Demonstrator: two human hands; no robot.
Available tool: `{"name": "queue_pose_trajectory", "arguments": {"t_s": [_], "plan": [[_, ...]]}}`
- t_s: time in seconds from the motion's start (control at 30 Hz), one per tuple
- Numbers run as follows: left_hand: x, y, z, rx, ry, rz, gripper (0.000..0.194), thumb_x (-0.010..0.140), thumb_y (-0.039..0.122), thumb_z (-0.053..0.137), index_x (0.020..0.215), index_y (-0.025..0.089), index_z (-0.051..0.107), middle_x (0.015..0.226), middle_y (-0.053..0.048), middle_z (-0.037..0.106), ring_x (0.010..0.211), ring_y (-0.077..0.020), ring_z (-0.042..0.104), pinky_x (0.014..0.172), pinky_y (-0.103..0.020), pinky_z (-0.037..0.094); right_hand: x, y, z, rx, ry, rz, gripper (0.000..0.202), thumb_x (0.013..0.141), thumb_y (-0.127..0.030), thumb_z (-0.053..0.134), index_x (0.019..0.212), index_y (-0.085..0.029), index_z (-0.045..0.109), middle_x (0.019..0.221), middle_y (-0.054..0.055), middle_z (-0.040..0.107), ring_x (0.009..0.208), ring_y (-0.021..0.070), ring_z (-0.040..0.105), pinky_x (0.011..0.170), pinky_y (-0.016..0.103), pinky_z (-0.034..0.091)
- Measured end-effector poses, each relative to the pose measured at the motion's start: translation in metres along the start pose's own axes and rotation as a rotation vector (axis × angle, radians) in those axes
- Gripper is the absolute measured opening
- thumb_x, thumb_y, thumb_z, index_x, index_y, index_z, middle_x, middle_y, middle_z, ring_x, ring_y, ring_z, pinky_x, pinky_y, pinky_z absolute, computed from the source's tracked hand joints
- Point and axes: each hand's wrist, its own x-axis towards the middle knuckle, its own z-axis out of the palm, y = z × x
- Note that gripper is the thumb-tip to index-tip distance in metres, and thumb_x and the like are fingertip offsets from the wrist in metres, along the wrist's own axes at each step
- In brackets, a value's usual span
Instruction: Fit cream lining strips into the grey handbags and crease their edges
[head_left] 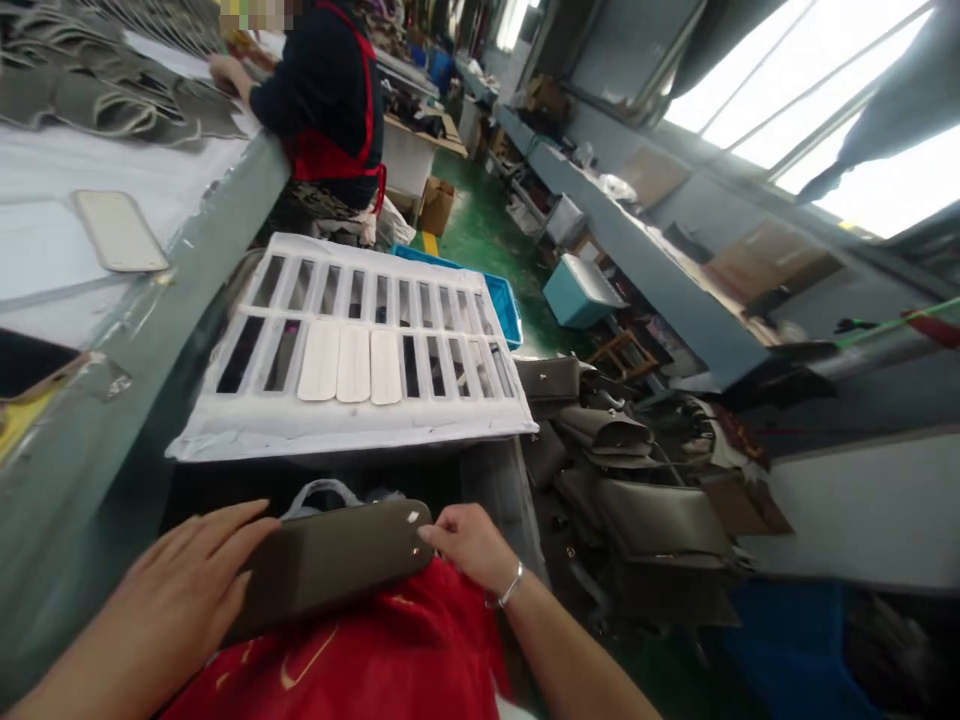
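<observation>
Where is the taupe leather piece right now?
In the head view, the taupe leather piece lies bottom centre on the red apron, between the left hand and right hand, below the white slotted rack.

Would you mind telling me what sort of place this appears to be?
Probably a leather-goods or handbag workshop. Both hands hold a taupe panel, more taupe bag parts are piled beside it, and a slotted white rack holds cut strips, while another person works at a long bench.
</observation>
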Motion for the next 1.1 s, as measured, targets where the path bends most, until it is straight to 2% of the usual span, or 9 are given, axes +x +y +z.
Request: {"name": "queue_pose_trajectory", "arguments": {"t_s": [0.1, 0.2, 0.27, 0.43, 0.77, 1.1], "plan": [[0.028, 0.048, 0.017, 0.040, -0.077, 0.222, 0.046, 0.077, 0.041, 0.052, 0.120, 0.022, 0.052, 0.129, -0.008, 0.052, 0.114, -0.0261, 0.049, 0.099, -0.043, 0.036, 0.000, 0.002, -0.001, -0.024, 0.000, -0.033, 0.028, 0.076, -0.040, 0.058, 0.065, -0.014, 0.057, 0.048, -0.004, 0.049, 0.042, 0.0064, 0.040, 0.038, 0.018, 0.023], [0.048, 0.082, 0.037, 0.024, -0.100, 0.283, 0.070, 0.068, 0.046, 0.064, 0.129, 0.019, 0.043, 0.130, -0.011, 0.050, 0.116, -0.0283, 0.047, 0.099, -0.043, 0.036, 0.001, 0.004, -0.003, -0.081, 0.019, -0.070, 0.028, 0.075, -0.040, 0.059, 0.065, -0.014, 0.059, 0.052, -0.002, 0.053, 0.045, 0.0073, 0.043, 0.040, 0.018, 0.025], [0.055, 0.094, 0.046, 0.027, -0.108, 0.277, 0.075, 0.063, 0.043, 0.068, 0.129, 0.017, 0.042, 0.129, -0.013, 0.052, 0.115, -0.0291, 0.048, 0.098, -0.043, 0.035, 0.002, 0.006, -0.004, -0.101, 0.029, -0.093, 0.028, 0.075, -0.040, 0.059, 0.064, -0.013, 0.060, 0.052, -0.002, 0.053, 0.047, 0.0078, 0.044, 0.041, 0.019, 0.026], [0.059, 0.098, 0.055, 0.059, -0.146, 0.253, 0.080, 0.058, 0.041, 0.072, 0.128, 0.015, 0.043, 0.128, -0.012, 0.052, 0.114, -0.0290, 0.047, 0.098, -0.042, 0.033, 0.002, 0.009, -0.007, -0.077, 0.021, -0.118, 0.027, 0.075, -0.039, 0.061, 0.064, -0.014, 0.062, 0.051, -0.003, 0.052, 0.048, 0.0076, 0.044, 0.043, 0.018, 0.027], [0.063, 0.105, 0.053, 0.011, -0.134, 0.243, 0.069, 0.058, 0.034, 0.068, 0.121, 0.018, 0.045, 0.121, -0.011, 0.055, 0.109, -0.0292, 0.048, 0.096, -0.042, 0.033, 0.007, 0.010, -0.010, -0.066, -0.015, -0.109, 0.024, 0.072, -0.037, 0.062, 0.062, -0.015, 0.062, 0.050, -0.004, 0.049, 0.048, 0.0074, 0.041, 0.042, 0.019, 0.025], [0.068, 0.107, 0.053, 0.009, -0.114, 0.268, 0.061, 0.063, 0.033, 0.063, 0.118, 0.012, 0.048, 0.116, -0.013, 0.057, 0.105, -0.0285, 0.050, 0.095, -0.042, 0.033, 0.007, 0.007, -0.011, -0.084, -0.021, -0.094, 0.024, 0.073, -0.036, 0.060, 0.060, -0.015, 0.060, 0.052, -0.004, 0.051, 0.049, 0.0073, 0.043, 0.043, 0.019, 0.026]]}}
